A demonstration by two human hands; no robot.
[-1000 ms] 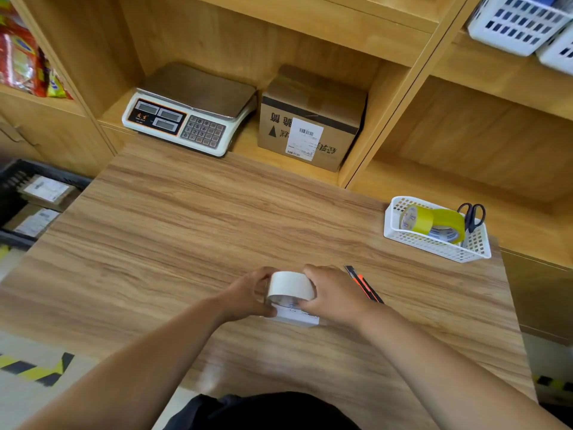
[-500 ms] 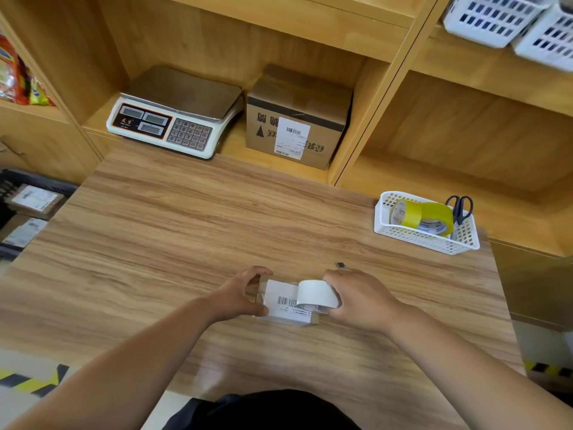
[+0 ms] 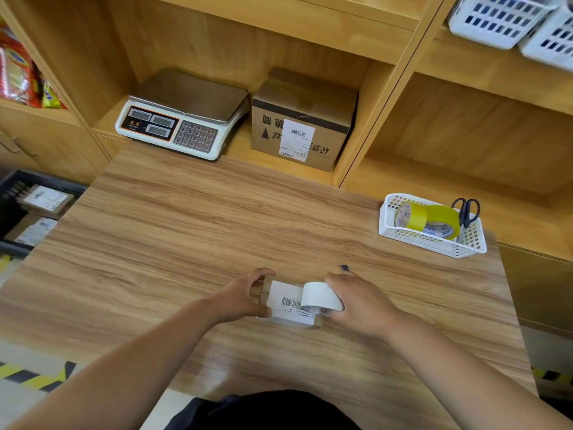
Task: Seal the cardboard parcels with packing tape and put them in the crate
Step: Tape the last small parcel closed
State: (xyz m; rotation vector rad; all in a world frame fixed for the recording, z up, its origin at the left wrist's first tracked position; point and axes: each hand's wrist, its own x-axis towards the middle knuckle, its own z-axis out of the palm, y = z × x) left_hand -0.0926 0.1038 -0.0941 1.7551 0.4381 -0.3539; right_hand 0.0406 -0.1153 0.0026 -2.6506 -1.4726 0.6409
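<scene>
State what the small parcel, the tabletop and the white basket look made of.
Small brown labelled parcel: matte cardboard, by its dull brown edges. Tabletop: wood-grain, likely laminate, with faint sheen. White perforated basket: moulded plastic, by its even lattice holes.

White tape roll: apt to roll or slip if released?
Probably rolls: the white tape roll stands on its curved rim atop the small parcel. Likely light, since the right hand alone grips it.

small parcel (image 3: 286,301): brown cardboard, white barcode label on top, flat on table (image 3: 186,243), near centre | tape roll (image 3: 321,297): white, on edge atop parcel's right end | crate (image 3: 9,197): black, far left, holds labelled parcels (image 3: 46,198)
</scene>
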